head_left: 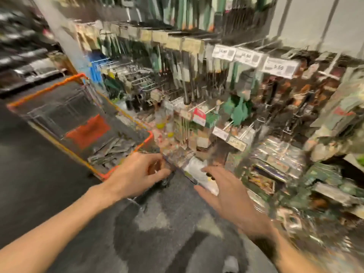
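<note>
The whole view is smeared by motion. My left hand (137, 172) reaches forward with its fingers curled and seems to pinch the left edge of a clear packet with a white card (194, 171), just past the near corner of the cart. My right hand (226, 192) is spread with straight fingers against the packet's right side; its fingertips touch or nearly touch the white card. The blur hides what the packet contains.
A wire shopping cart with orange trim (49, 89) stands at the left on the dark floor, holding several flat dark packs (110, 150). Ahead and to the right, hooks hold hanging utensils and packets under white price tags (279, 67). Low shelves of goods (279, 160) lie at right.
</note>
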A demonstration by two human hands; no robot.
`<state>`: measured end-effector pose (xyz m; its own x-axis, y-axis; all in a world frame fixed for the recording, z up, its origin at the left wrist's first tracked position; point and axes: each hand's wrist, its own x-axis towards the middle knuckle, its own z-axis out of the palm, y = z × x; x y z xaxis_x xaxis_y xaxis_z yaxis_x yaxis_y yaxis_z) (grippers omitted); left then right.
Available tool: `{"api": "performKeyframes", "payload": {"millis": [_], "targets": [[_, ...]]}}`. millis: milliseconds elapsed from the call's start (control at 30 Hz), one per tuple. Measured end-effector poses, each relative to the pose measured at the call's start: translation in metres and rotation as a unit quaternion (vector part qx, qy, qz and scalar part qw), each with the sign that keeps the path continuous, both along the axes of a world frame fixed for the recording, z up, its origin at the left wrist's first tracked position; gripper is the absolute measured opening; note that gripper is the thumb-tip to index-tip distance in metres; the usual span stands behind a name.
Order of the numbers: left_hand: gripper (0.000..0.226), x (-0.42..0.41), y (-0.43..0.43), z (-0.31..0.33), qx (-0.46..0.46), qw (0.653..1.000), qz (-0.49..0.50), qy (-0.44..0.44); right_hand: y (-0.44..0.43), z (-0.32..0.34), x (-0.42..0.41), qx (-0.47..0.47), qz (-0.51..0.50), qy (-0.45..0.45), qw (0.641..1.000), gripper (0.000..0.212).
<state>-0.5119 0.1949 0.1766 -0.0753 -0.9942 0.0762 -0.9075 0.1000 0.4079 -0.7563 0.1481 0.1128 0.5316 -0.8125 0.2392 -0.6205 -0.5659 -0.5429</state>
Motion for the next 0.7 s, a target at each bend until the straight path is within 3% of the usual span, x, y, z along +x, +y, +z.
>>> {"api": "performKeyframes", "payload": {"millis": [233, 467, 700], "targets": [[0.025, 0.126, 0.036, -0.082, 0.043, 0.982, 0.17, -0.065, -0.016, -0.064, 0.149, 0.092, 0.11, 0.016, 0.99, 0.058], [0.017, 0.263, -0.007, -0.146, 0.127, 0.96, 0.242, -0.053, -0.061, -0.127, 0.312, 0.171, 0.122, -0.06, 0.976, 0.028], [0.026, 0.388, -0.081, -0.202, 0.255, 0.93, 0.258, -0.06, -0.136, -0.169, 0.456, 0.274, 0.129, 0.083, 0.949, 0.032]]}}
